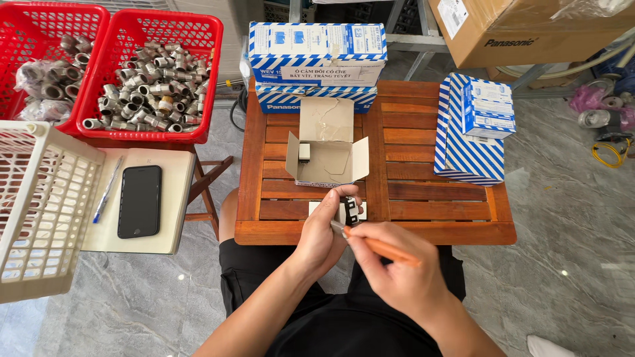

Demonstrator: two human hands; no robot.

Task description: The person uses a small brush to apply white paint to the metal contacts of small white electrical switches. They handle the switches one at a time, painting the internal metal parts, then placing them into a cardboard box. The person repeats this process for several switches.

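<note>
My left hand (322, 233) grips a small black-and-white electrical part (349, 212) over the near edge of the slatted wooden table (423, 198). An orange-handled screwdriver (380, 248) is in my right hand (397, 268), and its metal tip touches the part. Just beyond my hands an open cardboard box (327, 147) lies on the table with one small white part (304, 151) inside it.
Blue-and-white striped boxes are stacked at the table's far edge (317, 56) and on its right side (471, 125). To the left stand two red baskets of metal fittings (151, 76), a white plastic basket (40, 205), and a notebook (173, 192) bearing a black phone (139, 201) and a pen (106, 190).
</note>
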